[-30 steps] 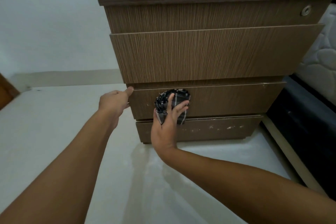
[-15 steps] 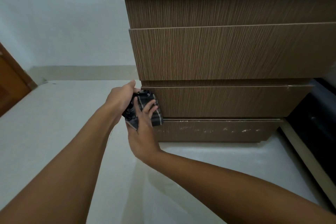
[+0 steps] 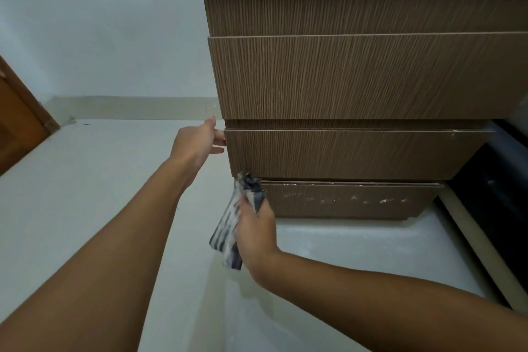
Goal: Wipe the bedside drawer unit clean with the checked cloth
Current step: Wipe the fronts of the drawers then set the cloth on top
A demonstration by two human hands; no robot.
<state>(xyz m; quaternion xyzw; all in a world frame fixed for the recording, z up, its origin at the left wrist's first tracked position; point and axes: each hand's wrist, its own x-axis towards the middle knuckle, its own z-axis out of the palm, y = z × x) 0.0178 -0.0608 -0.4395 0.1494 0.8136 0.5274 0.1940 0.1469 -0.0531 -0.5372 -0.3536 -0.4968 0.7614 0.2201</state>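
The brown wood-grain drawer unit (image 3: 357, 74) fills the upper right, standing on a pale floor. My right hand (image 3: 255, 230) grips the dark-and-white checked cloth (image 3: 230, 227) at the unit's lower left corner, by the left end of the plinth (image 3: 348, 200), which has white specks on it. The cloth hangs down loosely from my fingers. My left hand (image 3: 197, 141) is higher, fingers spread, with the fingertips at the left edge of the lowest drawer front (image 3: 357, 153).
A dark bed frame (image 3: 491, 203) stands close on the right of the unit. A brown wooden door (image 3: 17, 120) is at the far left. The pale floor (image 3: 85, 186) and a light wall with a skirting strip lie behind.
My right hand has dropped with the cloth from the lowest drawer's left edge to the plinth's corner, and the cloth now hangs loose. My left hand has come off the cloth.
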